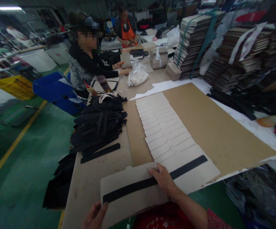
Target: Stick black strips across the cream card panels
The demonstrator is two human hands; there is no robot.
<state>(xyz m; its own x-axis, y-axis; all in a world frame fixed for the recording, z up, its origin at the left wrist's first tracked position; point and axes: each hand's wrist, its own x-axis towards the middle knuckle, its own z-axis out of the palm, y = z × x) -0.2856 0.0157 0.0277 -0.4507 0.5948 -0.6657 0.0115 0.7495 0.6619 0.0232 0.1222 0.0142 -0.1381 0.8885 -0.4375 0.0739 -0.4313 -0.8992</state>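
A beige cardboard panel (128, 181) with a black strip (133, 189) across it lies at the near edge of the table. My left hand (96, 214) pinches its lower left corner, thumb on top. At its upper right, my right hand (163, 178) grips the edge, thumb on the face and fingers partly hidden. Just right of that hand, another beige panel (195, 176) bears a black strip (189, 167). Overlapping beige panels (164, 121) run away in a row behind it. One loose black strip (101, 153) rests left of the row, below a heap of black strips (99, 127).
Tall stacks of boards (192, 41) stand at the back right. Across the table, a person (87, 60) reaches toward a plastic bag (138, 74); another person in an orange apron (127, 31) is farther back. Blue bins (54, 92) stand on the floor at left.
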